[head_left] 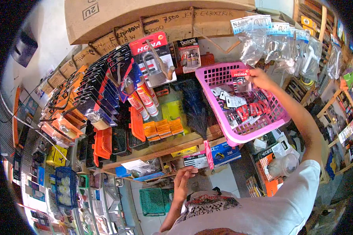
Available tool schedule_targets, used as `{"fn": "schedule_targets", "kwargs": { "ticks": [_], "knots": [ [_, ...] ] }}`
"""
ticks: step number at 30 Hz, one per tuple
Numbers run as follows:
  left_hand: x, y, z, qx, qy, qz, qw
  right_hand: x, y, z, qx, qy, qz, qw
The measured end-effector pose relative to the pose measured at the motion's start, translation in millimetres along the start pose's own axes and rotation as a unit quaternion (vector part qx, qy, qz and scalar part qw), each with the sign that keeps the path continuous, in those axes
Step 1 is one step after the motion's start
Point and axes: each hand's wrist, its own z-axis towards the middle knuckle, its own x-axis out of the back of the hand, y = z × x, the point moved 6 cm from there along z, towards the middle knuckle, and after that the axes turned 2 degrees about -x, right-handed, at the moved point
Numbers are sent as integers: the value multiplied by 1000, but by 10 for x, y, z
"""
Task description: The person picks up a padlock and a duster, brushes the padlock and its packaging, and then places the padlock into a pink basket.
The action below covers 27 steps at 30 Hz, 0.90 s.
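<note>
My right hand pinches a red, white and black HONA blister pack, seemingly a small padlock, over the far end of a pink plastic basket. Inside the basket lie several more carded packs in a loose heap. Lower down, in front of the shelf edge, my left hand is raised with its fingers stretched out and nothing in them. Near it is the pink handle of what looks like a black feather duster, lying beside the basket.
Padlock cards hang in dense rows at the left. White-and-red tubes, orange cases and small orange boxes stand on the shelf. Bagged fittings hang at the upper right. A green basket sits on the floor.
</note>
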Motion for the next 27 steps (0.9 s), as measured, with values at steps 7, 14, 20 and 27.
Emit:
{"fn": "schedule_targets", "kwargs": {
  "ticks": [7,14,20,27],
  "knots": [
    [-229,-15,76,-50,-107,-18,993,-10,-1153,-1235,74,-17,51,996],
    [-556,306,-17,-105,-240,-44,964,-430,-1733,-2249,252,-158,188,936],
    [-787,93,-168,135,-285,-294,902,-1712,-1397,-2491,179,-250,275,911],
    [-536,-495,-478,255,-226,-337,878,-2235,-1252,-2512,27,-272,176,945]
  ]
}}
